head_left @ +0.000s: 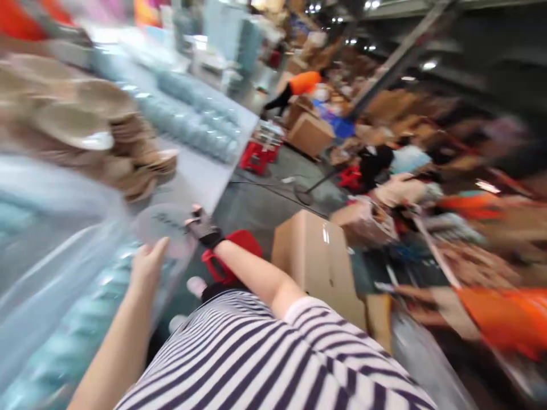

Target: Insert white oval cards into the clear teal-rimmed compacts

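Note:
A round, translucent pale disc (160, 225) with dark lettering, perhaps a plate or lid, is held over the table's near edge. My left hand (149, 263) is bare and grips its lower rim, thumb on top. On the disc's right rim is my right hand (205, 229), in a dark fingerless glove, its fingers closed at the edge. Just beyond the disc, stacks of beige, shallow bowls or plates (72, 122) lie piled on the white table (200, 173). Motion blurs much of the picture, and the lettering cannot be read.
Rows of clear, bluish stacked ware (200, 125) lie along the table, some under plastic film (55, 228). A red stool (245, 245) and a large cardboard box (316, 262) stand to my right. Persons in orange (305, 82) work among more boxes beyond.

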Available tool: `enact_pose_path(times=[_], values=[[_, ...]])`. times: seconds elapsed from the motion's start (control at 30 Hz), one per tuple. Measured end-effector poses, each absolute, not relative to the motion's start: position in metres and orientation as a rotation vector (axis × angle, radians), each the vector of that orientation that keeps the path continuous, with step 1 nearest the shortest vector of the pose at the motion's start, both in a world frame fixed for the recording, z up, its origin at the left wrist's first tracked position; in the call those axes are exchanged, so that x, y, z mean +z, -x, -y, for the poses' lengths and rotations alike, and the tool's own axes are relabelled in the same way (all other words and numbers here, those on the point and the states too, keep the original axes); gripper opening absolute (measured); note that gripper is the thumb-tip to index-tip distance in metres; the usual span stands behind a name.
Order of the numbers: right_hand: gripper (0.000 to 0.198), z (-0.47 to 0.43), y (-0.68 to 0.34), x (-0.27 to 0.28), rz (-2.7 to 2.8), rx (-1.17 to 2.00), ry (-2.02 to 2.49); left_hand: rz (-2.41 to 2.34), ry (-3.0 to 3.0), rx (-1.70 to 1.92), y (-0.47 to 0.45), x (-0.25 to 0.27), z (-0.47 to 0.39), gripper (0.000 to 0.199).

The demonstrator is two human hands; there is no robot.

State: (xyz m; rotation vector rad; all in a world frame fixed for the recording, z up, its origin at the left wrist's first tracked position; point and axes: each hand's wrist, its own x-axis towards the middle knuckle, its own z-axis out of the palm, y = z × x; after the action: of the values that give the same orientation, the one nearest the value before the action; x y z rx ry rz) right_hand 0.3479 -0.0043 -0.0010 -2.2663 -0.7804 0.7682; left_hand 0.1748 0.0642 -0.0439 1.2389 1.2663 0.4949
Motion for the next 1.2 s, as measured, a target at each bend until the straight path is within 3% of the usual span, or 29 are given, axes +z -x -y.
enact_pose_path(times=[0.1,0.17,0.43,0.53,0.67,0.87,1.2], values=[[0.042,-0.028,-0.322,-0.027,0.925,0.824,2.104,-1.099,-1.048,0.713,-0.177,-0.045,-0.071,0.013],[0.039,-0.038,-0.318,-0.041,0.944,0.796,1.969,-1.124,-0.96,0.818,-0.171,-0.056,-0.08,0.005],[0.035,-0.052,-0.296,-0.067,0.911,1.02,1.842,-1.017,-0.562,0.979,-0.13,-0.081,-0.076,0.011],[0.043,-0.046,-0.319,-0.068,0.862,0.752,2.023,-1.026,-0.379,1.103,-0.125,-0.084,-0.084,0.006],[0.041,0.0,-0.358,-0.066,1.374,0.483,2.228,-0.99,-0.091,1.279,-0.127,-0.084,-0.105,0.009],[0.038,0.049,-0.35,-0.075,1.999,0.686,2.255,-0.977,0.051,1.259,-0.152,-0.09,-0.126,0.025],[0.042,-0.038,-0.309,-0.075,2.167,0.923,2.442,-1.036,-0.062,1.201,-0.156,-0.102,-0.127,0.026]])
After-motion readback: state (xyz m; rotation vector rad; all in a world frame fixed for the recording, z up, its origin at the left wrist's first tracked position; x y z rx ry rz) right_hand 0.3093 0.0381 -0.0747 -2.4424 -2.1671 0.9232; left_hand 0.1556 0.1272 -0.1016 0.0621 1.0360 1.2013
